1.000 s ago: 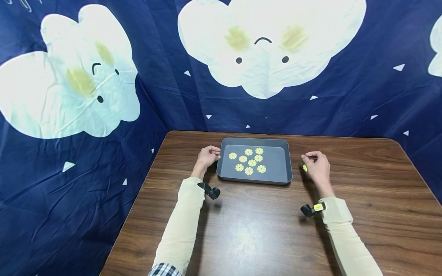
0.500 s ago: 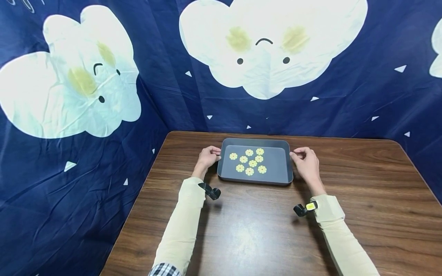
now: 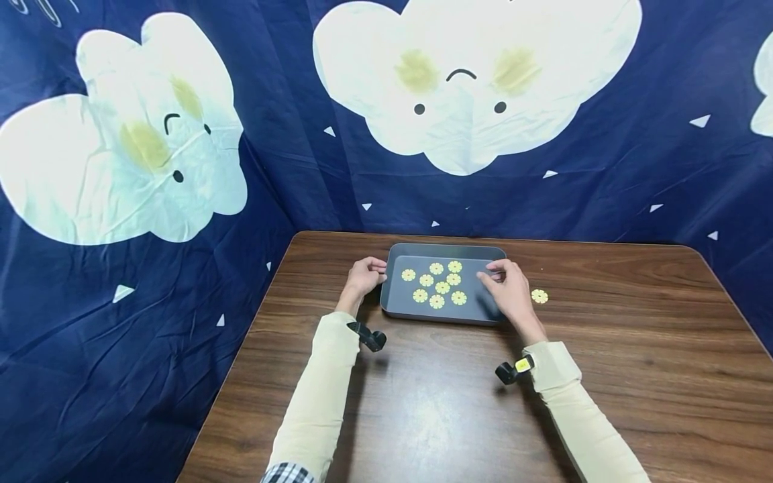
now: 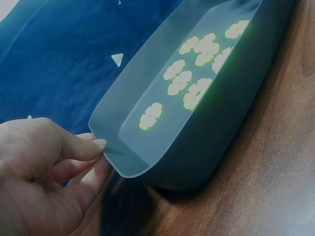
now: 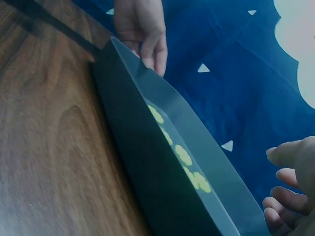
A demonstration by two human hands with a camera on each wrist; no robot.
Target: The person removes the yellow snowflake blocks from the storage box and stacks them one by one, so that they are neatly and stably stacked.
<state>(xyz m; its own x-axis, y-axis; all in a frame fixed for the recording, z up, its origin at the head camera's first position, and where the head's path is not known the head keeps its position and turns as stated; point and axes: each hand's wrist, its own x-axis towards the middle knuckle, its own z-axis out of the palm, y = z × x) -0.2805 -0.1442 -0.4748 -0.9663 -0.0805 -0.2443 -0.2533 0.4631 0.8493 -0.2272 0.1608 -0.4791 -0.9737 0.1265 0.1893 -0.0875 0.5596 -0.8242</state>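
A dark grey baking pan (image 3: 483, 313) stands near the back of the table, with several flat yellow flower-shaped pieces (image 3: 443, 287) scattered inside. My left hand (image 3: 362, 276) pinches the pan's left rim between thumb and fingers, as the left wrist view shows at the corner (image 4: 133, 173). Over the pan's right side hovers my right hand (image 3: 510, 290), its fingers loosely bent and the thumb apart from them. No piece shows between those fingers in the right wrist view. One more yellow flower piece (image 3: 539, 296) lies on the table, right of the pan.
The brown wooden table (image 3: 435, 402) reaches back to a dark blue cloth (image 3: 284, 168) printed with white clouds. Another such cloth side hangs at the left. Each wrist carries a small black camera, such as the right one (image 3: 506, 373).
My right hand has moved left from beside the loose flower piece to above the pan's right side, uncovering that piece. My left hand and the pan stay put.
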